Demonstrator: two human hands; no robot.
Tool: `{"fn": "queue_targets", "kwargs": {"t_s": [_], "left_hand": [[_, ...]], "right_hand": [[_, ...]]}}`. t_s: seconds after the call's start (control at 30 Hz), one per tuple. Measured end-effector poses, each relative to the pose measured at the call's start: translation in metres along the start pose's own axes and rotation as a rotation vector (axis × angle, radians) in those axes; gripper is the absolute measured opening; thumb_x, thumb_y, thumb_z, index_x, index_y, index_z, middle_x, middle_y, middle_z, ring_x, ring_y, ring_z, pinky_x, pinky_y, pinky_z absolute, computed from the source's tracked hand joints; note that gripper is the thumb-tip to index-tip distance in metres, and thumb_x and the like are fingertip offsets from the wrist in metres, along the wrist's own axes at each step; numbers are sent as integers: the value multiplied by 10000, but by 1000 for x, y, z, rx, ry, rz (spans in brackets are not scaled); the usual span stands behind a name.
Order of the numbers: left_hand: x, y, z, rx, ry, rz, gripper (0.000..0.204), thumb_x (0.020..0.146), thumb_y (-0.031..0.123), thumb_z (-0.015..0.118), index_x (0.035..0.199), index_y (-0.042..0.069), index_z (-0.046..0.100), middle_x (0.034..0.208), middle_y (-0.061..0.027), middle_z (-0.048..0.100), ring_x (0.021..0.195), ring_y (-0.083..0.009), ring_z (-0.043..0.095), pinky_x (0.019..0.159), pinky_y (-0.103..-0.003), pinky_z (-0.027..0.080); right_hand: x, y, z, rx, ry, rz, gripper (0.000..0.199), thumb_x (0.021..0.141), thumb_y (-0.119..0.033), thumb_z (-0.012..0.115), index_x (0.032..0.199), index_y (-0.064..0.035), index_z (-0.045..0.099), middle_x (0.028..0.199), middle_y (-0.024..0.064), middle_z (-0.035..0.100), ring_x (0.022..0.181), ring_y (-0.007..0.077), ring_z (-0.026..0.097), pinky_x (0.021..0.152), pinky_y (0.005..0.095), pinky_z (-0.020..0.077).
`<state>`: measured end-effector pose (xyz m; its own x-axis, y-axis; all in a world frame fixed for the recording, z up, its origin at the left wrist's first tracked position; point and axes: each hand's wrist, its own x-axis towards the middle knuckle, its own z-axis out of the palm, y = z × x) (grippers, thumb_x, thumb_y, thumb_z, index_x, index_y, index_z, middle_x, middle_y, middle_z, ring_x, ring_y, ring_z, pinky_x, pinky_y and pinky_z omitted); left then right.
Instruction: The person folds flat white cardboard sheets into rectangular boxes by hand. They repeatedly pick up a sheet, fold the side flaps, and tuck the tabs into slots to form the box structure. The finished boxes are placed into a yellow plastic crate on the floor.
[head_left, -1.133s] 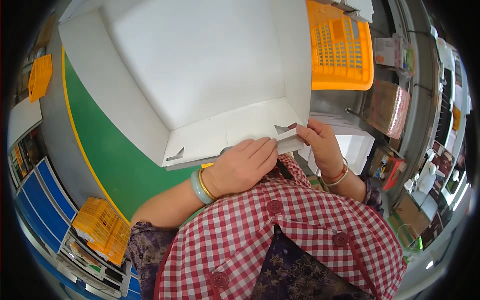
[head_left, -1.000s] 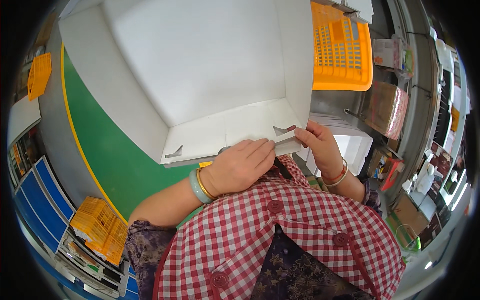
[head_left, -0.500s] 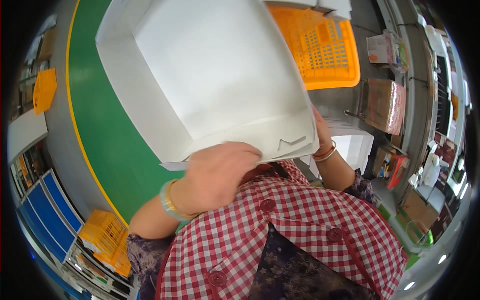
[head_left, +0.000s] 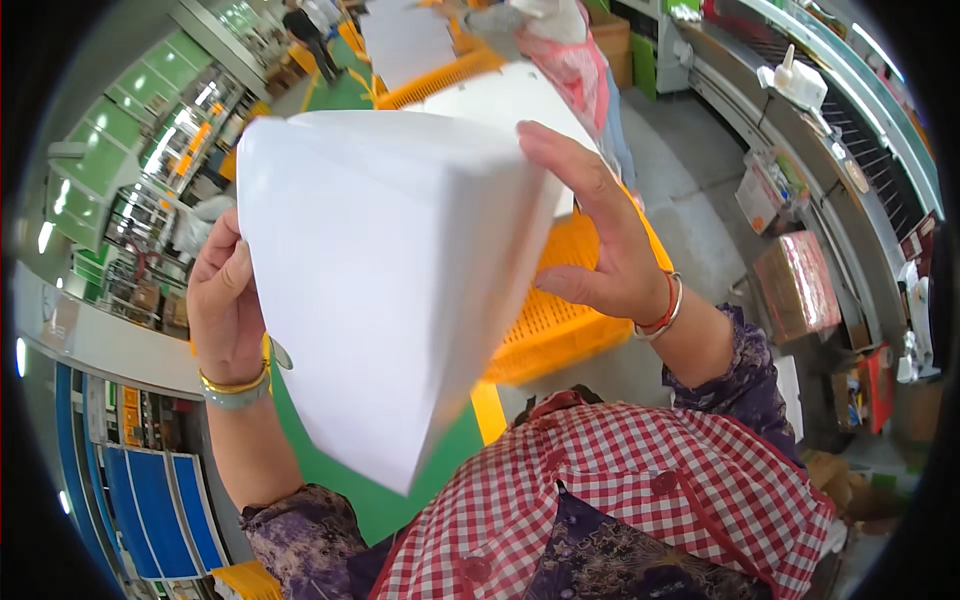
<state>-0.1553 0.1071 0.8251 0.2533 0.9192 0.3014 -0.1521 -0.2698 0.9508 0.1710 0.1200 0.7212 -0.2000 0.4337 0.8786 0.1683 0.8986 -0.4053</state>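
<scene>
Behind your hands spreads a busy packing hall: green floor [head_left: 420, 500] shows at 6 o'clock, blue bins [head_left: 165, 510] sit at 8 o'clock, and a conveyor line with small parcels runs along the 2 o'clock rim. You hold a large white folded carton [head_left: 385, 280] lifted in front of your face, filling the middle of the view. A second ago it lay flat and low on the work surface with both of your hands pressing its front flaps near your chest; now it has swung up off that surface and turned so one broad blank face looks at you, its lower corner pointing toward 6 o'clock. Your left hand [head_left: 225, 305] grips the carton's edge at 9 o'clock, fingers wrapped behind it and thumb in front, a gold and pale green bracelet [head_left: 235, 390] on the wrist. Your right hand [head_left: 600, 240] is spread against the opposite side at 2 o'clock, fingers reaching over the top edge, thumb pressing in; it wears red and silver bangles [head_left: 665, 310]. An orange slatted crate [head_left: 560, 320] sits behind the carton at 3 o'clock. The lift suggests the flap folding is finished and the carton is being turned over. Your red checked apron [head_left: 620, 490] fills 5 o'clock.
</scene>
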Motion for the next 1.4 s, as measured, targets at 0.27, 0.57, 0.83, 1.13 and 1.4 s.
{"fn": "queue_targets", "kwargs": {"t_s": [0.27, 0.57, 0.83, 1.13, 1.4], "left_hand": [[10, 24, 15, 39, -37, -80, 132, 907, 53, 538, 1033, 27, 568, 948, -33, 641, 822, -101, 614, 777, -243, 499], [30, -44, -25, 53, -81, -338, 113, 902, 68, 572, 1003, 17, 573, 911, -42, 646, 765, -94, 619, 729, -232, 511], [39, -115, -33, 58, -90, -464, 110, 914, 64, 553, 1011, 26, 587, 891, -10, 627, 783, -86, 598, 757, -228, 494], [43, -136, -47, 8, -62, -588, 146, 934, 107, 557, 1046, 15, 580, 943, -15, 622, 866, -92, 590, 792, -234, 494], [28, -108, -18, 494, -209, -472, 513, 808, 314, 743, 1113, -50, 546, 859, -36, 578, 787, -98, 544, 667, -226, 461]], "right_hand": [[52, -38, -1, 79, -100, -54, 717, 719, -364, 790, 1292, -41, 503, 1189, 121, 580, 1112, 265, 546, 985, 356, 400], [2, 11, 56, 363, -82, 397, 553, 862, -370, 659, 1268, -19, 526, 1149, 136, 611, 992, 212, 590, 853, 320, 469], [-45, 33, 74, 400, -6, 540, 541, 861, -338, 666, 1282, -30, 519, 1207, 138, 582, 1091, 225, 558, 915, 315, 443], [-44, 10, 62, -456, -193, -145, 460, 825, -324, 677, 1226, -127, 568, 1269, 62, 539, 1240, 259, 466, 1035, 438, 380], [-40, 5, 60, -264, -235, -157, 437, 798, -314, 708, 1162, -96, 600, 1238, 81, 556, 1195, 275, 488, 1024, 428, 385]]}}
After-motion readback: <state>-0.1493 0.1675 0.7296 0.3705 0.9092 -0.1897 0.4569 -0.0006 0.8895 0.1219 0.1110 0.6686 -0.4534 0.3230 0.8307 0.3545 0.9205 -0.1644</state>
